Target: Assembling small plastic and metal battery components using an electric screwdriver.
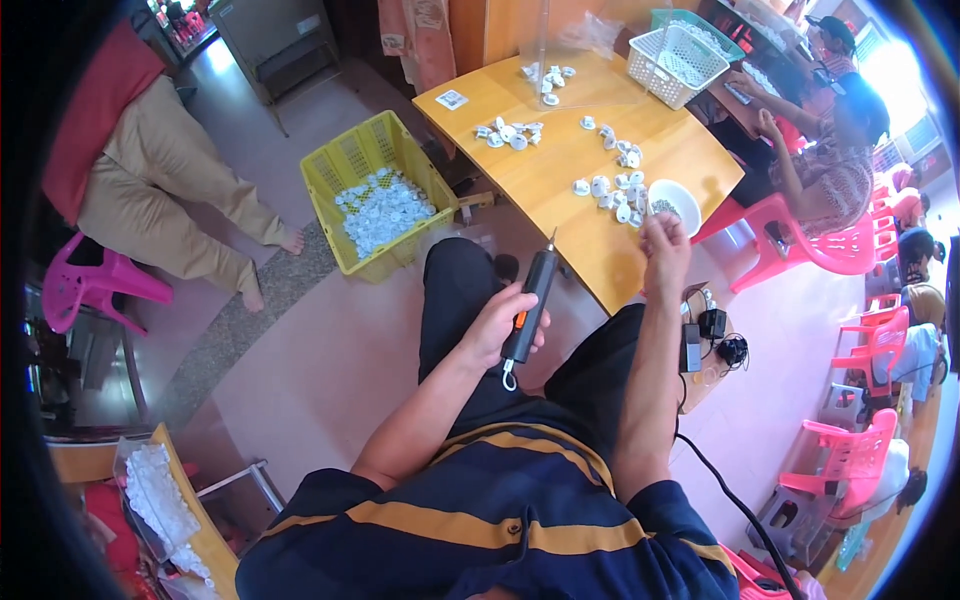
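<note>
Black screwdriver (530,305) is clamped in your left hand (497,325); your right hand (664,250), at two o'clock, pinches something small over the bench (560,180). It may slip down.

One yellow crate (372,190), two white baskets (678,62), one white bowl (676,204), one electric screwdriver (530,305), five pink chairs (828,240).

You sit in a small assembly workshop. A wooden table (560,170) carries many small white plastic parts (620,190), a yellow crate (340,165) on the floor is full of the same parts, and other people work nearby on pink plastic chairs (830,250).
</note>
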A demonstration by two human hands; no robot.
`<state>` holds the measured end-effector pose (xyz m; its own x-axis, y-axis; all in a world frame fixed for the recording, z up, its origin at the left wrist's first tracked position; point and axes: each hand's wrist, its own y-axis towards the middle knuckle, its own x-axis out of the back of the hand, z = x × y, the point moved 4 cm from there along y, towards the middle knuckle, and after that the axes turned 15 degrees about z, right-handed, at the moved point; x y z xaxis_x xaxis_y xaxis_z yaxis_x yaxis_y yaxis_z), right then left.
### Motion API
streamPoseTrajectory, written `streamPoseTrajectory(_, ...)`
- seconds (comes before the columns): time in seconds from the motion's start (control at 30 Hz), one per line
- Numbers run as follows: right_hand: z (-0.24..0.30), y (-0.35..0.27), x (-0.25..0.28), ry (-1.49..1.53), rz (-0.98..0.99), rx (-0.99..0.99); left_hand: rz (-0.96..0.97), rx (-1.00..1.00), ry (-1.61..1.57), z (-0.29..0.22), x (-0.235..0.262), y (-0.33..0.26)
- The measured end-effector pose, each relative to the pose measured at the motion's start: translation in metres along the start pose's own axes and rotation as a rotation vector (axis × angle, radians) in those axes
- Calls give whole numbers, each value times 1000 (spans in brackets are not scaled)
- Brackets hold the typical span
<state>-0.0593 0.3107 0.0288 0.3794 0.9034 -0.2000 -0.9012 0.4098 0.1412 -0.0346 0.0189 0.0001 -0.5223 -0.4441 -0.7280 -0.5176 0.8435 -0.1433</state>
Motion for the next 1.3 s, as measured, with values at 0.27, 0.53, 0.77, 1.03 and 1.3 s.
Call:
streamPoseTrajectory(0.27,-40,-36,-42,179,73,-109,35,9,39,5,-8,-3)
streamPoseTrajectory(0.53,-40,-35,-43,314,202,-236,157,57,196,10,-17,-1)
streamPoseTrajectory(0.77,-40,-33,-42,364,345,-266,156,101,315,14,-16,0)
streamPoseTrajectory(1.03,-39,-32,-40,319,403,-285,120,111,367,11,-16,-1)
streamPoseTrajectory(1.3,-34,-32,-44,270,458,-279,93,74,529,11,-15,2)
